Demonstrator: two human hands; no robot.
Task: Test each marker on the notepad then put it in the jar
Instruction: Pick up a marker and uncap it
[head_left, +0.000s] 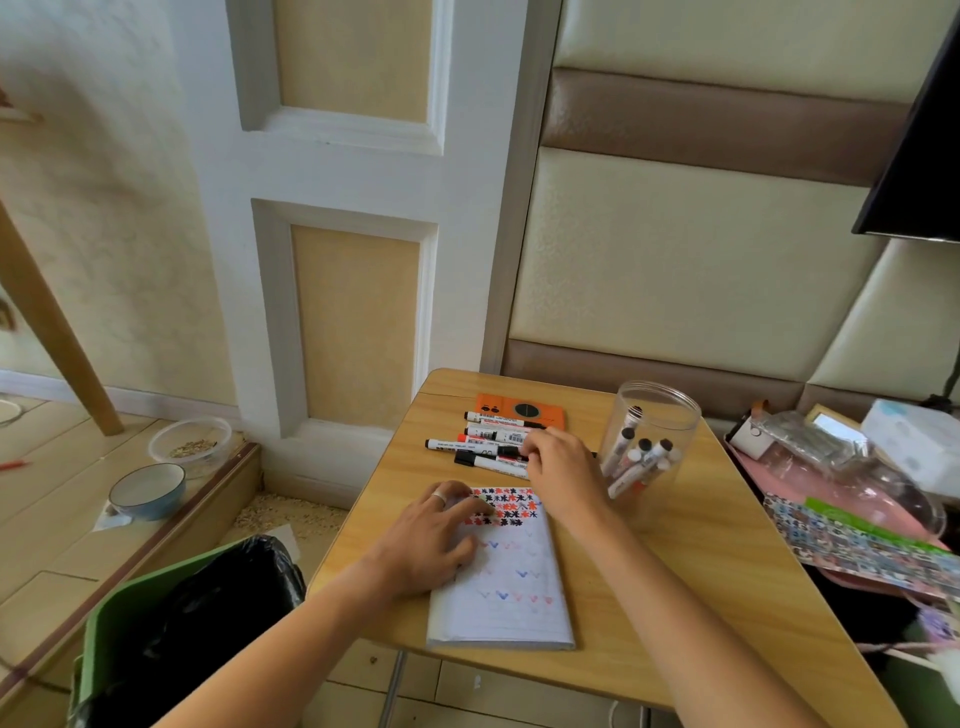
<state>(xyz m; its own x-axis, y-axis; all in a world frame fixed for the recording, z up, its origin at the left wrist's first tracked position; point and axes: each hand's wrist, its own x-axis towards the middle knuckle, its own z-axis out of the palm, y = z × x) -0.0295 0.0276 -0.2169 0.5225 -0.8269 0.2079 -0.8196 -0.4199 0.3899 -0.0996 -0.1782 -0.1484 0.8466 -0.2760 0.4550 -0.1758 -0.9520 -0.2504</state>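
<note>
A white notepad (511, 587) lies on the small wooden table (675, 597), its top rows filled with red and black marks. My left hand (431, 540) presses flat on the pad's left side. Several white markers (483, 447) lie in a row behind the pad. My right hand (558, 467) reaches over their right ends, fingers curled onto one; whether it grips a marker is unclear. A clear plastic jar (649, 441) stands right of that hand and holds several markers.
An orange box (519, 408) lies behind the marker row. A pink tray with bags and a patterned sheet (857, 540) crowds the table's right edge. A green bin with a black liner (197, 623) stands at the left, bowls (148, 491) on the floor beyond.
</note>
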